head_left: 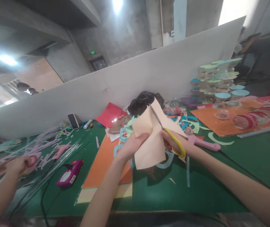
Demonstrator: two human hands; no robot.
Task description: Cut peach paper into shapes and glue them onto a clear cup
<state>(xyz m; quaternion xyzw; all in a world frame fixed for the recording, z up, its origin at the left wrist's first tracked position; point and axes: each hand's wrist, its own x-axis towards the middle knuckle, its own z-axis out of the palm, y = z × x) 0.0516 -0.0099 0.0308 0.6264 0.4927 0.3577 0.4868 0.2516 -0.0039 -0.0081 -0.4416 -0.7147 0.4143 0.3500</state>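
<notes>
Two bare hands meet over one pale cream paper sheet (pixel 150 154): the left hand (pixel 133 143) pinches its left edge, thumb on top, while the right hand (pixel 173 138) grips the yellow-handled metal scissors (pixel 179 144), whose blades sit in a cut running from the far edge. The sheet hangs just above the table, the flap at one o'clock standing apart from the main piece. It should prove light, flexible and easily creased or torn, so a flat pinch well clear of the blades suits it best; the scissors, stiffer and heavier, are best held by the loops. Just beyond, at three o'clock, lies a pink plastic glue gun (pixel 206 144); at eight, a flat orange sheet (pixel 99 167); at twelve, a crumpled black plastic bag (pixel 137 105). At nine, well apart, a co-worker's hand (pixel 19 164) is near a red loop (pixel 32 160). The smooth green tabletop (pixel 210 183), strewn with scraps, ends at a white partition (pixel 173 69), behind which rises a grey concrete room with bright ceiling lights.
</notes>
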